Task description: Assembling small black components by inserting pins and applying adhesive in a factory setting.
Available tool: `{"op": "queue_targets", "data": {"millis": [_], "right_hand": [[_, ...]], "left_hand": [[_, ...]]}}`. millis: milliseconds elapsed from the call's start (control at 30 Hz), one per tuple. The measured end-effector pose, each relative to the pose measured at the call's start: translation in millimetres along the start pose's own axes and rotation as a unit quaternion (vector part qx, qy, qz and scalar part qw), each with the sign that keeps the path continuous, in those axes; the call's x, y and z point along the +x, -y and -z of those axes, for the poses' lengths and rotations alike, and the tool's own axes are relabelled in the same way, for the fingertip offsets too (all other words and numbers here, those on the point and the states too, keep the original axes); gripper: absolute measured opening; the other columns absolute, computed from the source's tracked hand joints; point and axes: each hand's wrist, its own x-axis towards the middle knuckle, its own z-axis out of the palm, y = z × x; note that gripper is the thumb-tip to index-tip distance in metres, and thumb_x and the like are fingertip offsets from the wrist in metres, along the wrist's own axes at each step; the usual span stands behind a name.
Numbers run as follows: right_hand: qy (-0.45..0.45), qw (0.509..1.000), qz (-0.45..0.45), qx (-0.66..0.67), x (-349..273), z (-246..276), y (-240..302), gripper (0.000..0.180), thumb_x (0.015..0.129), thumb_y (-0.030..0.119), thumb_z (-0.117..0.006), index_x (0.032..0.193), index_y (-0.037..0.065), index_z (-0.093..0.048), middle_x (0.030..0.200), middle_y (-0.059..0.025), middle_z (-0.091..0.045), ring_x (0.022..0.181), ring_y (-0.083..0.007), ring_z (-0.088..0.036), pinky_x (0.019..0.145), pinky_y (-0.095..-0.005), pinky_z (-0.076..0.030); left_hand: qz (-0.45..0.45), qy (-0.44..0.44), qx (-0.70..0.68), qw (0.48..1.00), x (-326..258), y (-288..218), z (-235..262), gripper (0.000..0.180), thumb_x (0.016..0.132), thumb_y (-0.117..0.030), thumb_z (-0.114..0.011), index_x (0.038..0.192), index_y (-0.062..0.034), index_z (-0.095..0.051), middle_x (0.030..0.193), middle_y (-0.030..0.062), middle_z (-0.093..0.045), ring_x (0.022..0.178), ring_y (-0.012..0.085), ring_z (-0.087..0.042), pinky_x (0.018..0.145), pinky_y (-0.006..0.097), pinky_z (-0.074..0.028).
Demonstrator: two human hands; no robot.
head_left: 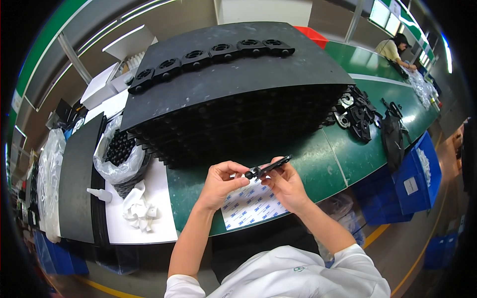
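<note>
My right hand (pixel 287 187) grips a flat black plastic part (pixel 274 165), held tilted above the front of the green table (pixel 313 154). At the part's left end is a small round black ball (pixel 248 175), pinched by the thumb and fingertips of my left hand (pixel 222 185). Whether the ball is fixed to the part, I cannot tell. Below my hands lies a white sheet with blue print (pixel 253 206). To the left, an open clear bag (pixel 107 168) holds many similar black balls (pixel 119 147).
A tall stack of black boards (pixel 238 107) stands ahead, with a row of black ring-topped parts (pixel 194 55) on top. Loose black parts (pixel 360 116) lie to the right. Left are a white bottle (pixel 102 194) and crumpled white material (pixel 139 211). Another person (pixel 392 49) works far right.
</note>
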Motion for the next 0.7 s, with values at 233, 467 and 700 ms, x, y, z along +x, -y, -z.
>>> {"op": "queue_targets", "data": {"millis": [233, 467, 700], "right_hand": [[0.012, 0.996, -0.082, -0.033, 0.3, -3.7, 13.3, 0.019, 0.091, 0.010, -0.051, 0.110, 0.010, -0.046, 0.084, -0.0014, -0.054, 0.074, -0.0095, -0.052, 0.068, -0.0236, -0.043], [-0.001, 0.994, -0.092, -0.060, 0.7, -14.7, 19.9, 0.023, 0.090, 0.014, -0.053, 0.110, 0.010, -0.046, 0.075, 0.0018, -0.049, 0.065, -0.0059, -0.042, 0.058, -0.0207, -0.037], [-0.050, 0.891, -0.273, 0.359, -1.4, -19.3, 22.0, 0.011, 0.092, 0.012, -0.049, 0.096, 0.002, -0.051, 0.082, -0.0020, -0.049, 0.066, -0.0081, -0.044, 0.056, -0.0203, -0.039]], "left_hand": [[0.031, -0.015, 0.064, 0.997, 0.6, -7.5, -9.4, 0.021, 0.059, 0.001, -0.078, 0.074, -0.0057, -0.065, 0.068, -0.0030, -0.054, 0.058, 0.0035, -0.046, 0.057, 0.017, -0.039], [-0.081, 0.010, 0.168, 0.982, 1.8, 4.8, -2.2, 0.022, 0.057, -0.005, -0.080, 0.065, -0.0045, -0.059, 0.069, -0.0036, -0.049, 0.060, 0.0040, -0.041, 0.055, 0.020, -0.033], [-0.088, 0.034, 0.044, 0.995, 5.0, -0.2, -0.5, 0.063, 0.055, -0.009, -0.082, 0.112, -0.0044, -0.055, 0.066, -0.0065, -0.041, 0.061, 0.0027, -0.039, 0.057, 0.017, -0.032]]}}
